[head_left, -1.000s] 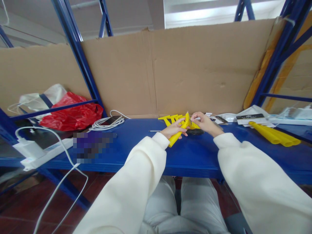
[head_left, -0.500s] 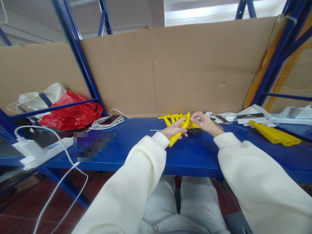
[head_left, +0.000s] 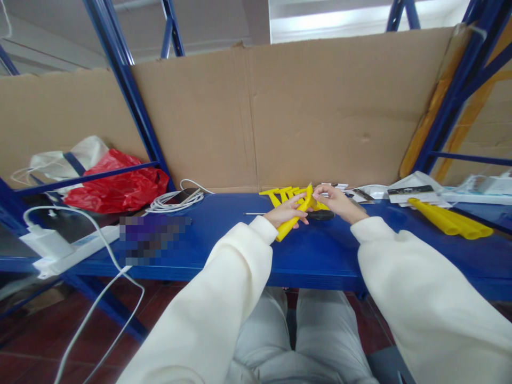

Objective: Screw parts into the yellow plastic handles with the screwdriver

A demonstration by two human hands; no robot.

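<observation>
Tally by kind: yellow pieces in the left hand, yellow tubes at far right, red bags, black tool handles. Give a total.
Yellow piece in the left hand: 1
Yellow tubes at far right: 3
Red bag: 1
Black tool handle: 1
Total: 6

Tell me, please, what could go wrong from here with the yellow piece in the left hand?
If the left hand loosens its grip, the yellow piece might drop. The dark-handled tool appears close to both hands, so the right hand could possibly bump it.
</observation>
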